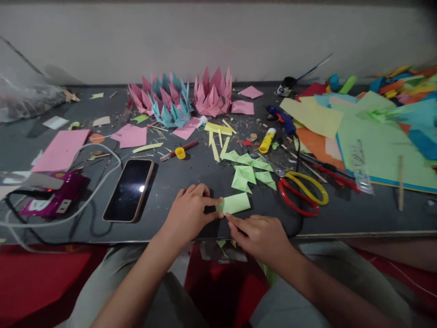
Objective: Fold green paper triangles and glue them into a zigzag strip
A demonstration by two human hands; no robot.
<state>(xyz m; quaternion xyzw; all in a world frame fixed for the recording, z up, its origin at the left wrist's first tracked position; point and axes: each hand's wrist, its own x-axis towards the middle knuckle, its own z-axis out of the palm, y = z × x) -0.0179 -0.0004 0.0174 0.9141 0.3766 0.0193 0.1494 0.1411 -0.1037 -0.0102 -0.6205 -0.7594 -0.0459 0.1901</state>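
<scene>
My left hand [190,207] pinches a green slip [236,203], seemingly part-folded; my right hand [262,231] meets its six-o'clock edge, grip unclear. Folded green triangles [244,173] toward one o'clock look done.

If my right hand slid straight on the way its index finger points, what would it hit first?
Your right hand is at the edge of the folded pale green paper rectangle; straight on, it would probably meet your left hand, thumb first. The gap between is hard to judge.
</scene>
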